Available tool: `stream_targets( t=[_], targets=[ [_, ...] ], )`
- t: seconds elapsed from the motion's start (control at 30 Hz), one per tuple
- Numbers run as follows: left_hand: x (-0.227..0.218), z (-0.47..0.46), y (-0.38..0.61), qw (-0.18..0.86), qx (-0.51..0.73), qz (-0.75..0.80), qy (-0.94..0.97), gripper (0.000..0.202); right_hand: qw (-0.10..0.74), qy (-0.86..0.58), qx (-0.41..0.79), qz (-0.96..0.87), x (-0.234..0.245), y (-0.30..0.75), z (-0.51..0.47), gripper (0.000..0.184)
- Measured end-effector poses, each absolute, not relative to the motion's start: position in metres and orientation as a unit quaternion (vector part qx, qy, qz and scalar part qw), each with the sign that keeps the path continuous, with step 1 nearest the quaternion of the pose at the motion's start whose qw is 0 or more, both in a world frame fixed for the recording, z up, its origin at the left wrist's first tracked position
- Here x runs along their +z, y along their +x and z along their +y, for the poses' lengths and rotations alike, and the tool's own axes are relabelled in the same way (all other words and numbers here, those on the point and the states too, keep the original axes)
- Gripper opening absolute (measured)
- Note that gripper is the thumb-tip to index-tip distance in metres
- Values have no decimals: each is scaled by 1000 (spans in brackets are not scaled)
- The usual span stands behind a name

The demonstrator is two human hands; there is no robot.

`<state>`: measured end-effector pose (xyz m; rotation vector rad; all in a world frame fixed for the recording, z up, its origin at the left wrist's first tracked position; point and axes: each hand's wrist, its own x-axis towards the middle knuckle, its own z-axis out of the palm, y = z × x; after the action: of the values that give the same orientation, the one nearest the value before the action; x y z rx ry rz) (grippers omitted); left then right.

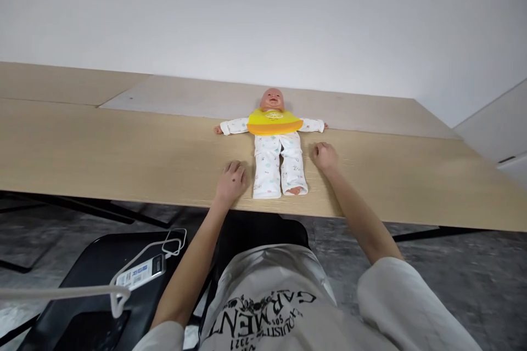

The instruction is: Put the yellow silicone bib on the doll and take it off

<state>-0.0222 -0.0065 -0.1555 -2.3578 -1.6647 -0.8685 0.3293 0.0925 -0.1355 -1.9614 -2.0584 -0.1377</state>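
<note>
A baby doll point(273, 100) lies on its back on the wooden table, arms stretched out to both sides and head toward the wall. It wears a white patterned top and trousers point(267, 167), with a yellow and orange bib point(274, 122) around its neck. Beside the trousers on the left, my left hand point(231, 181) rests on the table near the front edge, fingers curled in and nothing seen in them. On the doll's other side, my right hand point(325, 157) rests as a loose fist below the doll's sleeve. Neither hand touches the doll.
The light wooden table point(123, 148) runs across the view, with a pale strip point(181, 96) along the white wall point(247, 22). At lower left, a black chair point(99, 263) carries a power bank point(142, 272) with a white cable point(61, 292) that crosses the view.
</note>
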Motion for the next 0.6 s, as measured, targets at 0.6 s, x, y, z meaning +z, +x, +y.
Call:
stream_targets(
  t=[0.6],
  targets=[
    [-44,-124,14,-11,-546,-307,-779,25,133,-727,-55,-671,-139,327,103,31]
  ],
)
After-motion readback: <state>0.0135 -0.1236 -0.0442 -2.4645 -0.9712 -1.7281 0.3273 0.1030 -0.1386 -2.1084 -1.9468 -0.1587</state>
